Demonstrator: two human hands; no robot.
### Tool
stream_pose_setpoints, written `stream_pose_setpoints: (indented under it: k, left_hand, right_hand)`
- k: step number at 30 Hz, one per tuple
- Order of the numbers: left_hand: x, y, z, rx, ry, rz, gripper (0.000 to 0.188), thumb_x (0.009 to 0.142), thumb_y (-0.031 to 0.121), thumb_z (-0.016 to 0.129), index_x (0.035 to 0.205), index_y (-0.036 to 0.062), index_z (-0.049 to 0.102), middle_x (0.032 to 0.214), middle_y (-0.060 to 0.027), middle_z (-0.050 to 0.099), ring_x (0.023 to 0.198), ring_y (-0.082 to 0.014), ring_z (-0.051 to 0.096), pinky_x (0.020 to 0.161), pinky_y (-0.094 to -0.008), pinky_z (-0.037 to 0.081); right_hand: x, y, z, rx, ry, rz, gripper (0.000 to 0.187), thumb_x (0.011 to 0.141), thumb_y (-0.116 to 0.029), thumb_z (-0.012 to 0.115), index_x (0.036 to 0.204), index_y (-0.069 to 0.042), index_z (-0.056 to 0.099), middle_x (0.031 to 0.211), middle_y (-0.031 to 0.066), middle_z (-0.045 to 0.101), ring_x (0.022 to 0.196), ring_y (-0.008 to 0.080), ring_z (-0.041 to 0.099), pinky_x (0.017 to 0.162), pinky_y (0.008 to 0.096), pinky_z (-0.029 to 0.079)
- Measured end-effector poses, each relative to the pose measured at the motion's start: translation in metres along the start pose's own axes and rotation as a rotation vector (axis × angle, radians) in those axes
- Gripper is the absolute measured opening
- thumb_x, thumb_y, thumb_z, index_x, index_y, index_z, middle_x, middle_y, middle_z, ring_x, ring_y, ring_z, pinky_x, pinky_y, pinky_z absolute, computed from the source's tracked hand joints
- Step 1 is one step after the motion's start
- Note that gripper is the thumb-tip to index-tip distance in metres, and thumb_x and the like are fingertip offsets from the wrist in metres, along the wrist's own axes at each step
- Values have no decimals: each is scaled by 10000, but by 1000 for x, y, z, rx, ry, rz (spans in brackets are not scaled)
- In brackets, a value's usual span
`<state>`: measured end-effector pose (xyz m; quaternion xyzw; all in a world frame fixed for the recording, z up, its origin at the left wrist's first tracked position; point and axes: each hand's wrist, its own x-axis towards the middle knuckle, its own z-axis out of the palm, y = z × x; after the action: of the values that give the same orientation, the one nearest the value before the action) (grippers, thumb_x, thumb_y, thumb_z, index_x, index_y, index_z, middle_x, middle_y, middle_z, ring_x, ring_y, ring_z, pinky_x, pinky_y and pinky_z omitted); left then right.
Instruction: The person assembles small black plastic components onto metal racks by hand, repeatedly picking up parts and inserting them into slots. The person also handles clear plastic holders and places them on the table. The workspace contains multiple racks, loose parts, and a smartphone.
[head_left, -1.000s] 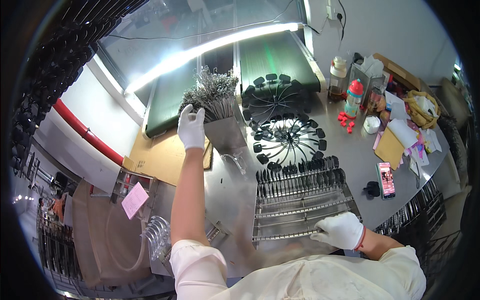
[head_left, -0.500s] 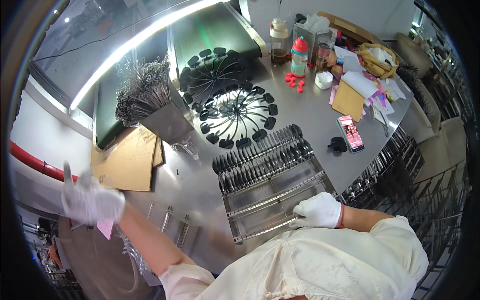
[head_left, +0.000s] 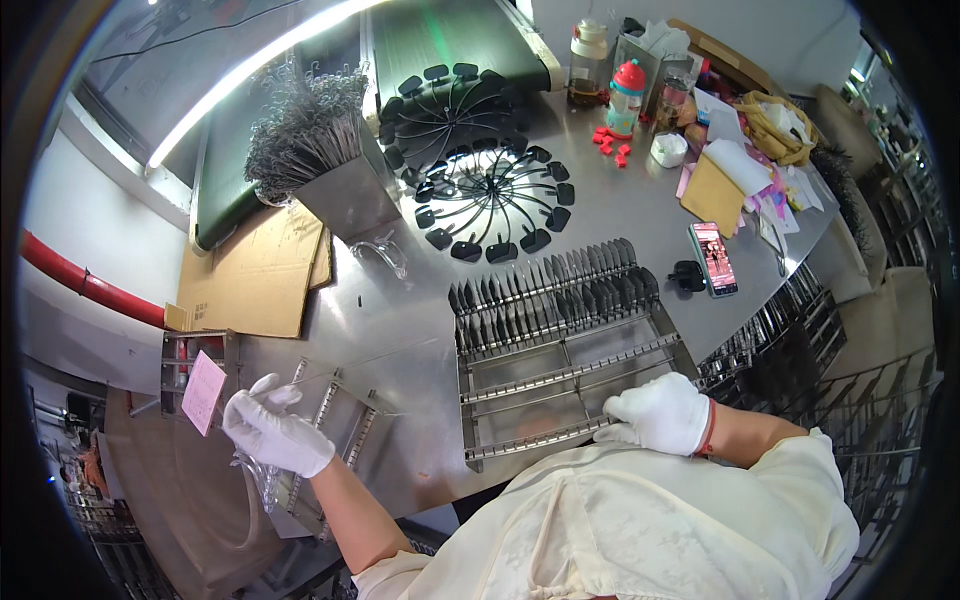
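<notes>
My right hand [head_left: 660, 415], in a white glove, grips the front bar of a slotted metal rack [head_left: 530, 440]. Black flat blade-like pieces [head_left: 560, 295] stand upright in rows along the rack's far part. At the left, my gloved left hand [head_left: 275, 430] is raised with curled fingers, beside a pink card [head_left: 204, 392]. Faint thin lines run from its fingers over the table; what they are is hard to make out. Slotted metal strips [head_left: 335, 420] lie just right of that hand. Beyond the rack, black paddle-headed pieces on thin stems [head_left: 490, 205] are fanned in a circle.
A metal box [head_left: 350, 195] of hooked wires stands at the back left by flat cardboard [head_left: 255, 270]. Right of the rack are a phone [head_left: 713, 260] and a black piece [head_left: 686, 276]. Bottles [head_left: 626, 98], red bits [head_left: 610, 142] and papers [head_left: 735, 165] crowd the back right.
My left hand has come right and slightly down from the far left, its spread fingers now curled. My right hand stays at the rack's front bar. The whole view has shifted a little.
</notes>
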<state>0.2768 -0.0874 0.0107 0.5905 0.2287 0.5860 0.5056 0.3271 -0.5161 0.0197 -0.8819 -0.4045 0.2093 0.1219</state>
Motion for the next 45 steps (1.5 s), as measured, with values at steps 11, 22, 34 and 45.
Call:
stream_pose_setpoints:
  k: [11, 22, 34, 45]
  left_hand:
    - [-45, 0, 96, 558, -842, 632, 328, 928, 227, 723, 1164, 12, 653, 1075, -179, 676, 989, -353, 639, 879, -457, 506]
    - [-90, -55, 195, 823, -1454, 851, 759, 780, 615, 785, 1182, 2, 592, 1064, -187, 619, 987, -363, 599, 853, -464, 509]
    - [-78, -32, 201, 733, -1107, 882, 309, 1010, 192, 624, 1244, -2, 568, 1053, -202, 616, 951, -399, 594, 822, -458, 495]
    - [-40, -20, 49, 114, -553, -452, 281, 1122, 242, 466, 1111, 13, 628, 912, -122, 703, 702, -172, 686, 582, -284, 570]
  right_hand:
    - [-10, 3, 19, 62, -81, 56, 458, 984, -567, 545, 939, -133, 687, 808, 118, 710, 765, 360, 711, 663, 483, 553]
    - [-15, 5, 18, 163, -73, 64, 385, 983, -444, 572, 982, -72, 671, 906, 162, 731, 848, 391, 724, 760, 516, 572]
    - [-17, 12, 32, 186, -32, 33, 384, 969, -444, 573, 931, -72, 662, 838, 144, 714, 804, 360, 731, 701, 495, 576]
    - [-20, 16, 42, 46, -152, 78, 498, 982, -573, 538, 846, -108, 655, 775, 114, 693, 734, 333, 712, 654, 471, 552]
